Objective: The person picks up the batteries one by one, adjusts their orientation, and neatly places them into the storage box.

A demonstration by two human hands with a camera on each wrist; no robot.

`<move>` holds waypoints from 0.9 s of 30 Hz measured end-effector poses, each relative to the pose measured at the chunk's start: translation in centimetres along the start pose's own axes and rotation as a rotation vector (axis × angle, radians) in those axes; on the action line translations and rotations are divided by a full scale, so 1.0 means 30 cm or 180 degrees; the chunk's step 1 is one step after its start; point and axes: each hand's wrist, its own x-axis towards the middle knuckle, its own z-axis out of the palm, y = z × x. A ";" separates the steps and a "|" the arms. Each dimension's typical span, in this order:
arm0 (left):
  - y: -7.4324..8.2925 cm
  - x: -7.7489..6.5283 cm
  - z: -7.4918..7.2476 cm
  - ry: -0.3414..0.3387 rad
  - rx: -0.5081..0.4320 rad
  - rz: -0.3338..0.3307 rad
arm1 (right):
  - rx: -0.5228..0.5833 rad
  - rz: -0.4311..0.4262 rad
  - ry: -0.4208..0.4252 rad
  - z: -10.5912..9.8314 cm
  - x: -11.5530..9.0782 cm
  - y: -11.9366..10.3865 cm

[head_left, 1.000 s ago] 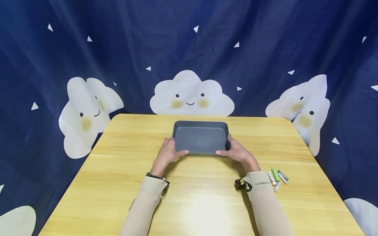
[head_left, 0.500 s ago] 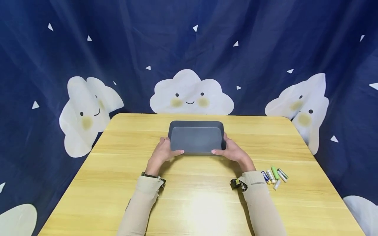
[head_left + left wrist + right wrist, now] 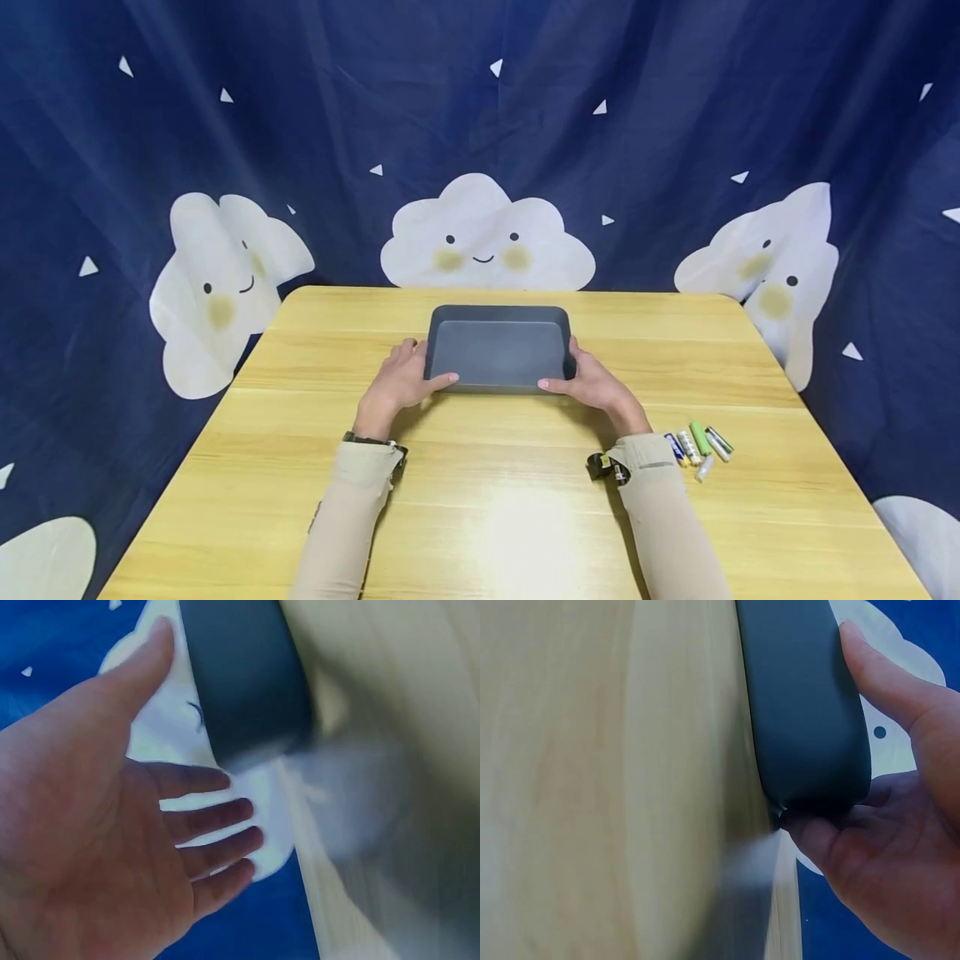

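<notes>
A dark grey rectangular tray (image 3: 498,354) sits on the far middle of the wooden table, with nothing in it. My right hand (image 3: 600,385) grips its right near corner, thumb over the front rim and fingers bent round the end wall. In the right wrist view those fingers (image 3: 817,836) curl at the tray's lower corner. At the left end, my left hand (image 3: 397,379) has its thumb by the front rim. The left wrist view shows its fingers (image 3: 214,817) straight and spread, beside the tray's corner (image 3: 251,690) rather than wrapped round it.
To the right of my right sleeve (image 3: 667,517) lie several loose batteries, among them a green one (image 3: 701,438), a blue one (image 3: 676,450) and a small white one (image 3: 704,468). A dark blue curtain (image 3: 637,75) with printed clouds hangs behind the table (image 3: 262,467).
The tray shifted slightly left with both hands, then stayed. My left hand has since loosened and moved a little left, its fingers straightening away from the tray. The right hand keeps its grip.
</notes>
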 end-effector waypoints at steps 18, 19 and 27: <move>-0.045 0.054 0.042 -0.0112 0.0393 0.0060 | -0.0084 0.0209 -0.0058 -0.008 -0.008 -0.013; -0.044 0.053 0.042 -0.0120 0.0398 0.0046 | -0.0095 0.0233 -0.0065 -0.009 -0.008 -0.014; -0.040 0.048 0.040 -0.0188 0.0405 0.0013 | 0.0000 0.0115 -0.0103 -0.011 -0.010 -0.017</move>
